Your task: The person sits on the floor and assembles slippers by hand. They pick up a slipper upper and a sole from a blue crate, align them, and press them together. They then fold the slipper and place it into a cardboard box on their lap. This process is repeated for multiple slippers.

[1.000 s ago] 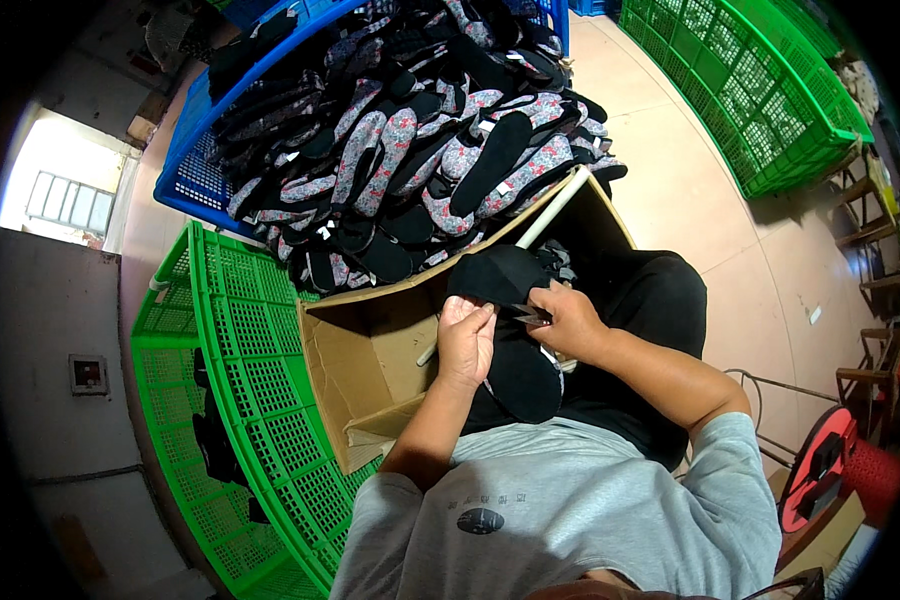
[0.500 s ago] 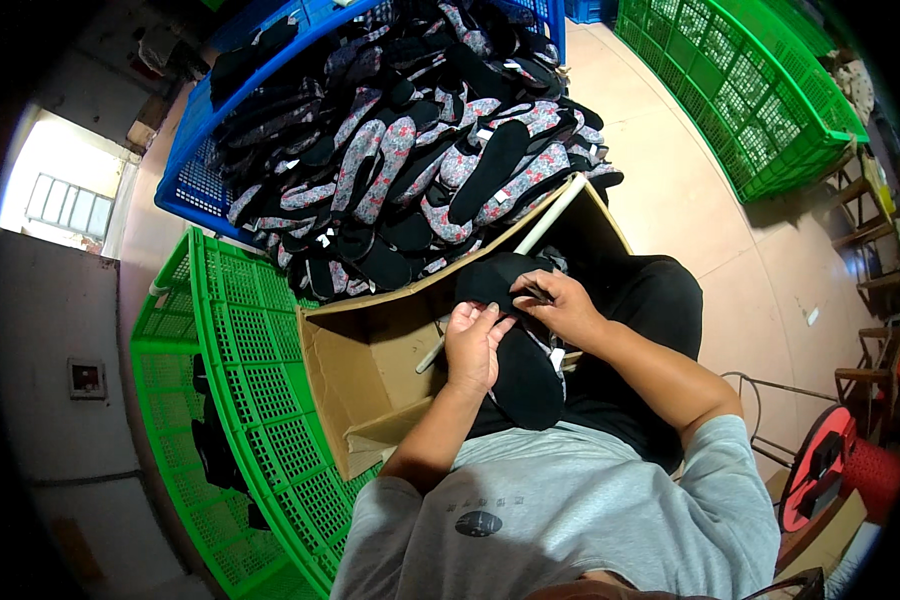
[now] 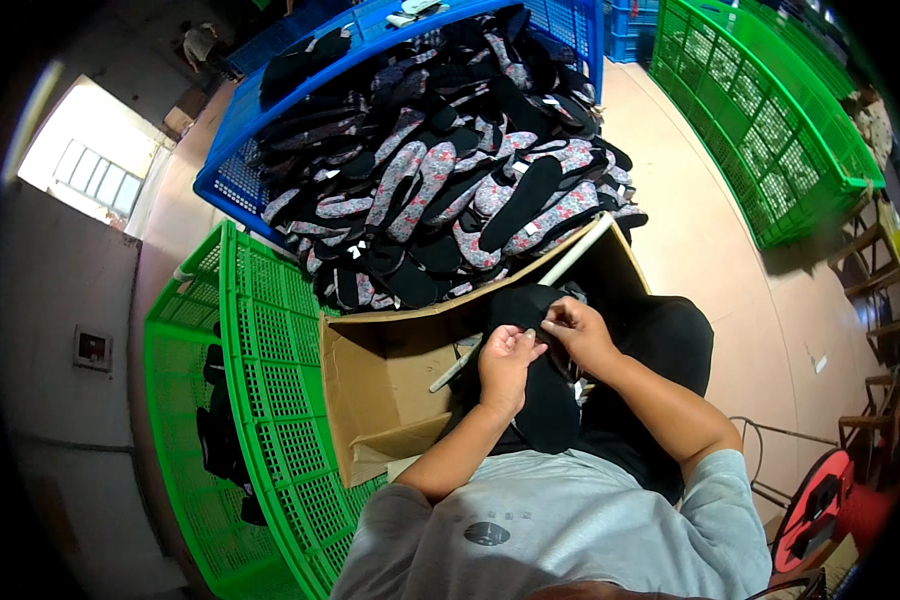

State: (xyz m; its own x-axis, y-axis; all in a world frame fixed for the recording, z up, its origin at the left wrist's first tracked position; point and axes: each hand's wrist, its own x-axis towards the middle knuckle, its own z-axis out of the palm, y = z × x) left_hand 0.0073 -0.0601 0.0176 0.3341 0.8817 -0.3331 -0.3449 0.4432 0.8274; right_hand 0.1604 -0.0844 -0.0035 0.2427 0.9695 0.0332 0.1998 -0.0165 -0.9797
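Observation:
A black slipper [image 3: 550,405] lies lengthwise over my lap, its dark sole facing up and a small white tag at its right edge. My left hand [image 3: 507,368] is closed on the slipper's near middle, thumb and fingertips pinched together. Just right of it, my right hand [image 3: 580,333] is closed too, its fingertips against the slipper near the left thumb. What the right fingers pinch is too small and dark to make out. Beyond both hands, more black fabric [image 3: 520,303] bulges up, and I cannot tell whether it belongs to the same slipper.
An open cardboard box [image 3: 360,380] with a white tube [image 3: 580,250] across it stands before my knees. Behind it, a blue crate [image 3: 225,185] overflows with floral-lined black slippers [image 3: 435,185]. Green crates stand left [image 3: 270,370] and far right [image 3: 770,130]. A red round stool [image 3: 815,510] is near right.
The view has shifted, so the scene sits lower and further right. My right fingers have turned in against the slipper; a dark thing seen in them before is hidden now.

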